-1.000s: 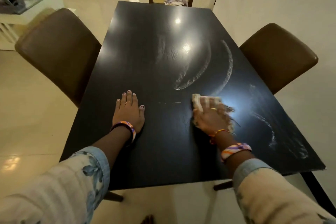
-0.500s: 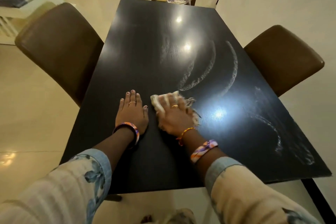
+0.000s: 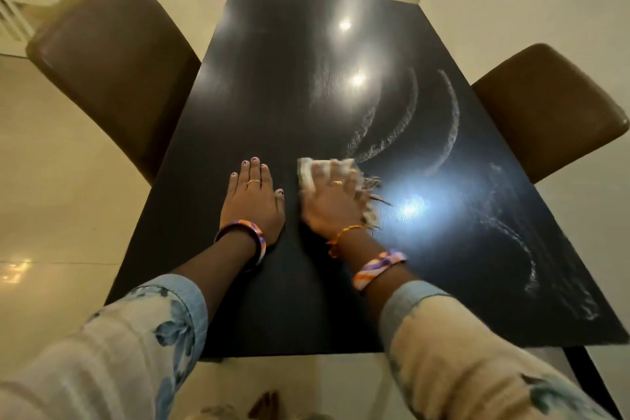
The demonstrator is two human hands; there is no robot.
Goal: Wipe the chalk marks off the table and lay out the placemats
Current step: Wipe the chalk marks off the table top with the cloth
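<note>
Pressing flat on the pale cloth (image 3: pixel 308 171) at centre frame, the right hand (image 3: pixel 332 203) is blurred but its fingers look spread straight over the fabric, while the left hand (image 3: pixel 252 199) rests open, fingers together, on the dark table (image 3: pixel 272 78). That cloth looks soft, light and limp, best driven under a flat palm. Chalk marks (image 3: pixel 402 126) arc from lower left toward upper right, with more at right frame; no placemats visible.
</note>
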